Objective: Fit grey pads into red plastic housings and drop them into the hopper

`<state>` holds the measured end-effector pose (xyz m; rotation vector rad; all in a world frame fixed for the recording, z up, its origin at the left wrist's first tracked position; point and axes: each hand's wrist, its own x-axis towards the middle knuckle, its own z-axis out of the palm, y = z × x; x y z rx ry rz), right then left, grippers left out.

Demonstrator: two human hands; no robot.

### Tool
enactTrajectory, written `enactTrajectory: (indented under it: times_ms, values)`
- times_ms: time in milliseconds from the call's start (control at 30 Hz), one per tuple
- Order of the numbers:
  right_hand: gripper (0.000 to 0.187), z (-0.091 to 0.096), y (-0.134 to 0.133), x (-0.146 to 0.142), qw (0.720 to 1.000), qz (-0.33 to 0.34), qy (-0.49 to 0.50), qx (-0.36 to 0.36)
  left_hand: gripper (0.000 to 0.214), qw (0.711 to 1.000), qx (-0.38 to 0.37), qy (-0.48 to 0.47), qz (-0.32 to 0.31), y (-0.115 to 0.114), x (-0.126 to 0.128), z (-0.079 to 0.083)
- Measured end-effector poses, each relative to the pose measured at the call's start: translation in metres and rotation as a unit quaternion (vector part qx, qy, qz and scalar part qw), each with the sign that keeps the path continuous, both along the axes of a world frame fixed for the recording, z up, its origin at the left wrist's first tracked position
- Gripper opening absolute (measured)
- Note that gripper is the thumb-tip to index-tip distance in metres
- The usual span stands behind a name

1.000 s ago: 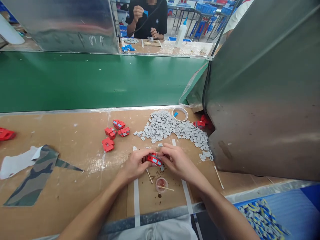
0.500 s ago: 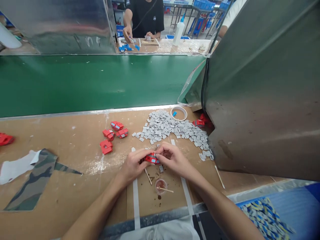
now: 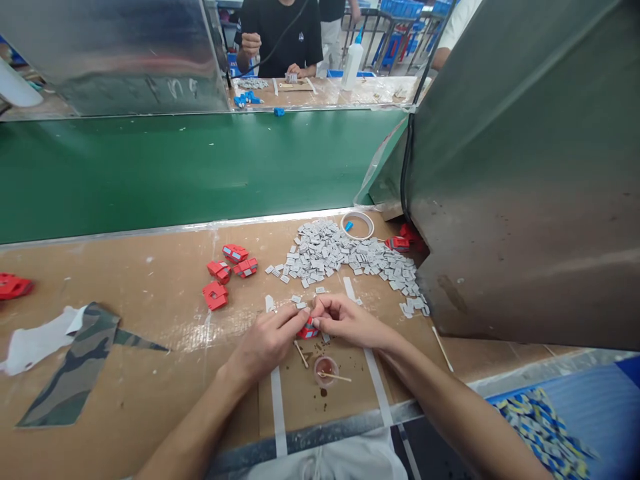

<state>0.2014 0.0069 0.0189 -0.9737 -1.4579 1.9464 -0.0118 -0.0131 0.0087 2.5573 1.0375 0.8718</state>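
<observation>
- Left hand (image 3: 270, 337): fingers and thumb closed around the red part (image 3: 308, 331), gripping its left end.
- Right hand (image 3: 345, 321): thumb and fingertips bunched at the right end of that part; can't tell if a small piece is pinched there.
- Red part: between both hands, pale blue patches facing the person, mostly covered by fingers.
- Small cup (image 3: 317, 375): nearer the body than the hands, reddish liquid inside, 1 cotton swab (image 3: 342, 379) leaning across the rim.
- Second swab (image 3: 301, 355): on the table (image 3: 150, 320), just beside the left fingertips; a third (image 3: 443, 350) lies right of the right forearm.
- Gray tiles (image 3: 320, 250): big heap beyond both hands, a few loose ones just past the fingertips.
- Tape roll (image 3: 371, 227): flat at the heap's far edge, beyond the right hand, 1 blue piece (image 3: 349, 226) inside the ring.
- 4 more red parts (image 3: 215, 295): cluster ahead and left of the left hand.
- Camouflage sheet (image 3: 73, 367): well left of the left hand, white sheet (image 3: 40, 340) next to it.
- Co-worker (image 3: 280, 37): far ahead of the hands, past the green strip (image 3: 175, 167).
</observation>
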Motion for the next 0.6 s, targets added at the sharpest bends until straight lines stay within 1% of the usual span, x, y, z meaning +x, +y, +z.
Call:
enactTrajectory:
  times_ms: [100,167,267,333,400,467,533,600]
  values:
    - [0.04,0.001,-0.003,-0.004,1.0,-0.013,0.001,0.0,0.032,1.0,0.001,0.009,-0.001,-0.002,0.0,0.004]
    - [0.04,0.002,-0.003,-0.006,1.0,-0.026,0.007,0.0,0.03,1.0,0.017,0.005,0.001,0.0,0.0,0.006]
    - [0.036,0.005,-0.003,-0.008,0.996,-0.074,0.038,0.022,0.027,0.998,0.042,-0.031,0.016,0.003,0.001,0.007]
    - [0.038,0.005,-0.002,-0.01,0.992,-0.105,0.066,0.032,0.029,0.996,0.039,-0.068,0.032,0.004,0.001,0.005]
    - [0.045,0.004,-0.003,-0.011,0.991,-0.098,0.086,0.027,0.032,0.993,0.022,-0.106,0.05,0.003,0.002,0.001]
    - [0.048,0.003,-0.004,-0.013,0.993,-0.071,0.095,0.017,0.03,0.987,-0.005,-0.148,0.067,0.003,0.003,-0.002]
    - [0.046,0.003,-0.005,-0.014,0.992,-0.066,0.102,0.014,0.026,0.977,-0.046,-0.196,0.065,0.003,0.003,-0.003]
    - [0.042,0.003,-0.005,-0.013,0.991,-0.08,0.102,0.023,0.025,0.965,-0.11,-0.235,0.044,0.005,0.004,0.001]
